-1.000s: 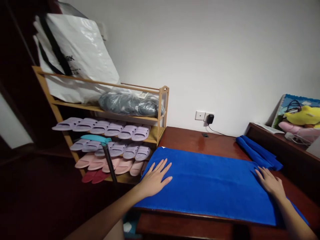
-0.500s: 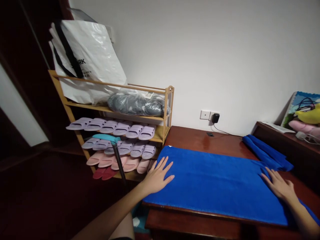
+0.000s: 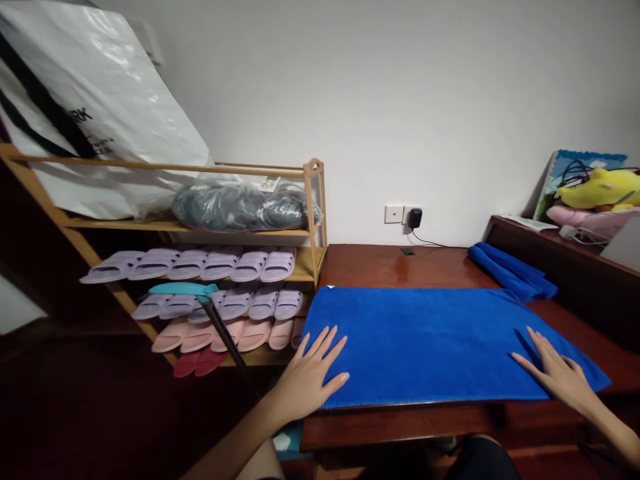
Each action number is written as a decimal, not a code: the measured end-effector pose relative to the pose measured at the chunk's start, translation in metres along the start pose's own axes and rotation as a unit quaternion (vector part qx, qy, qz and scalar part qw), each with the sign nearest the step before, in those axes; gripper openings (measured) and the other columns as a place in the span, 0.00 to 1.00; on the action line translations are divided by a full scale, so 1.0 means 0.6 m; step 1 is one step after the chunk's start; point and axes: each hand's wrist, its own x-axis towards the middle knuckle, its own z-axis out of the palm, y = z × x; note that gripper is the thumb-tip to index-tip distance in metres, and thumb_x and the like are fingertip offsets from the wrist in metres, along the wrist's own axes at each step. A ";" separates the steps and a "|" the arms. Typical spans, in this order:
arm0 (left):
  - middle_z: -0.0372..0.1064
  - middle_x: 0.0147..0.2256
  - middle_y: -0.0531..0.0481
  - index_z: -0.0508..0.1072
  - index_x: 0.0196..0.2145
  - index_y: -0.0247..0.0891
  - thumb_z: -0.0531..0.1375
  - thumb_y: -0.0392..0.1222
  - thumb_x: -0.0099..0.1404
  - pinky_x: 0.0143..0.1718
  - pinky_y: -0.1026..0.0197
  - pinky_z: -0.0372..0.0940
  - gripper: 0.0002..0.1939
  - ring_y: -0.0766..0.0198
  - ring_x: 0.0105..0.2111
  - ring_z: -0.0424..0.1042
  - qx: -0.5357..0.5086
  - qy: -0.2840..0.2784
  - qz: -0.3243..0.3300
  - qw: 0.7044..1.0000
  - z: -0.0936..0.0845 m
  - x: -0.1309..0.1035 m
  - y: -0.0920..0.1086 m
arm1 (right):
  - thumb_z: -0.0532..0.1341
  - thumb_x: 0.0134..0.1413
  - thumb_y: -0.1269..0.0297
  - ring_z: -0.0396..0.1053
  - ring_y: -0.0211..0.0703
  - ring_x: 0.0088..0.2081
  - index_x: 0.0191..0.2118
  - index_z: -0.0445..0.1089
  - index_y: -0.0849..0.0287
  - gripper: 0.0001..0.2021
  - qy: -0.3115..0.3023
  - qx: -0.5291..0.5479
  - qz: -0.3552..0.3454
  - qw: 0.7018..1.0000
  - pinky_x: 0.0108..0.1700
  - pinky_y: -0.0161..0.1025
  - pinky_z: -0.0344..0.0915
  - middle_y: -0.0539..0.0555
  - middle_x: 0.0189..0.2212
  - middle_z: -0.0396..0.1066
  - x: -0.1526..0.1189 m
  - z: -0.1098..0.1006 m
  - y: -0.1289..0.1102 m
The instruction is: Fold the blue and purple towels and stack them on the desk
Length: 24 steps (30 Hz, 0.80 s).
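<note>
Nothing is grasped by either hand. The left hand (image 3: 309,377) is laid flat, fingers spread, on the near left corner of the blue towel (image 3: 430,340), with the palm over the towel's left edge; the right hand (image 3: 557,373) is pressed in the same open, splayed way on the near right corner. The cloth is thus pinned at both near corners rather than pinched, which would keep it taut and flat against the wood (a judgement from the smooth, unwrinkled surface between the hands).

The towel is spread full width across the dark red table (image 3: 380,267), its near hem lying just along the table's front edge, its far edge well short of the wall. A second, folded blue towel (image 3: 510,270) is set apart at the back right of the table, near a raised wooden ledge (image 3: 565,250) on which a yellow plush toy (image 3: 600,187) and some cables are kept.

A charger (image 3: 415,217) is plugged into the wall socket behind the table, its cord trailing onto the wood. To the left, a wooden shoe rack (image 3: 315,220) is stood beside the table, filled with rows of lilac and pink slippers (image 3: 210,263), with a white plastic bag (image 3: 95,120) on top. A teal-headed pole (image 3: 183,289) is leaned in front of it.
</note>
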 end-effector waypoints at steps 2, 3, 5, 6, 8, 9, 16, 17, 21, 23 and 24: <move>0.40 0.65 0.47 0.47 0.65 0.49 0.46 0.60 0.69 0.61 0.40 0.44 0.31 0.49 0.64 0.42 -0.002 0.011 0.004 1.000 -0.008 -0.001 0.001 | 0.39 0.51 0.34 0.43 0.52 0.65 0.67 0.39 0.53 0.42 0.021 0.014 -0.015 1.000 0.58 0.57 0.52 0.56 0.65 0.45 -0.010 -0.017 -0.041; 0.40 0.66 0.48 0.46 0.65 0.50 0.47 0.59 0.69 0.61 0.40 0.44 0.31 0.49 0.64 0.42 -0.004 0.018 0.012 1.000 -0.011 -0.001 0.002 | 0.39 0.52 0.36 0.42 0.52 0.65 0.67 0.39 0.53 0.41 0.033 0.022 -0.031 0.999 0.59 0.57 0.51 0.56 0.65 0.45 -0.020 -0.026 -0.071; 0.39 0.66 0.51 0.45 0.65 0.53 0.48 0.57 0.69 0.61 0.41 0.45 0.30 0.49 0.64 0.42 -0.010 0.021 0.035 0.999 -0.016 -0.003 0.003 | 0.41 0.56 0.39 0.42 0.49 0.65 0.67 0.38 0.48 0.36 0.031 0.045 -0.104 0.993 0.59 0.54 0.51 0.52 0.65 0.44 -0.048 -0.040 -0.138; 0.38 0.66 0.52 0.44 0.65 0.54 0.48 0.57 0.69 0.61 0.41 0.45 0.30 0.49 0.64 0.42 -0.013 0.015 0.046 0.999 -0.017 -0.005 0.004 | 0.43 0.57 0.41 0.42 0.49 0.65 0.67 0.37 0.45 0.34 0.023 0.054 -0.146 0.988 0.60 0.53 0.51 0.50 0.65 0.43 -0.066 -0.043 -0.171; 0.38 0.66 0.52 0.43 0.65 0.55 0.48 0.57 0.69 0.61 0.41 0.44 0.30 0.48 0.64 0.42 -0.020 0.000 0.054 0.998 -0.017 -0.011 0.005 | 0.46 0.59 0.46 0.44 0.48 0.65 0.66 0.37 0.41 0.31 -0.008 0.057 -0.231 0.971 0.60 0.52 0.52 0.47 0.66 0.42 -0.102 -0.045 -0.221; 0.38 0.66 0.52 0.43 0.65 0.54 0.48 0.57 0.69 0.61 0.40 0.44 0.31 0.48 0.64 0.41 -0.022 -0.007 0.054 0.998 -0.016 -0.013 0.005 | 0.47 0.60 0.48 0.46 0.48 0.64 0.66 0.38 0.40 0.31 -0.012 0.056 -0.258 0.964 0.60 0.51 0.52 0.47 0.65 0.43 -0.116 -0.043 -0.236; 0.43 0.65 0.51 0.55 0.63 0.48 0.42 0.58 0.71 0.62 0.47 0.41 0.27 0.56 0.65 0.42 -0.017 0.028 -0.005 0.999 -0.039 0.057 -0.055 | 0.44 0.61 0.49 0.54 0.46 0.61 0.61 0.57 0.48 0.25 0.036 0.101 -0.216 0.971 0.60 0.47 0.53 0.49 0.60 0.58 -0.058 -0.060 -0.227; 0.42 0.65 0.49 0.54 0.63 0.46 0.40 0.58 0.71 0.63 0.47 0.40 0.28 0.56 0.65 0.41 -0.020 0.046 -0.031 0.998 -0.038 0.082 -0.070 | 0.43 0.61 0.47 0.55 0.46 0.61 0.61 0.58 0.49 0.26 0.028 0.103 -0.189 0.976 0.60 0.46 0.53 0.49 0.59 0.59 -0.026 -0.065 -0.226; 0.36 0.66 0.43 0.49 0.65 0.41 0.40 0.62 0.68 0.60 0.40 0.41 0.34 0.49 0.65 0.36 -0.040 0.000 -0.144 0.989 -0.007 0.167 -0.114 | 0.39 0.58 0.39 0.45 0.48 0.65 0.64 0.50 0.50 0.34 -0.057 0.020 -0.091 0.994 0.62 0.52 0.47 0.52 0.65 0.46 0.102 -0.055 -0.220; 0.36 0.66 0.44 0.49 0.65 0.43 0.41 0.64 0.67 0.59 0.39 0.43 0.35 0.48 0.65 0.35 -0.038 -0.012 -0.146 0.988 0.017 0.186 -0.124 | 0.38 0.56 0.37 0.41 0.51 0.66 0.65 0.47 0.52 0.37 -0.080 -0.004 -0.034 0.996 0.61 0.57 0.45 0.56 0.66 0.42 0.139 -0.035 -0.207; 0.36 0.66 0.45 0.49 0.65 0.44 0.41 0.65 0.67 0.59 0.40 0.45 0.35 0.48 0.65 0.34 -0.037 -0.010 -0.140 0.989 0.028 0.190 -0.127 | 0.37 0.55 0.36 0.41 0.53 0.66 0.66 0.46 0.53 0.39 -0.087 -0.007 -0.012 0.996 0.61 0.59 0.45 0.59 0.66 0.42 0.150 -0.024 -0.198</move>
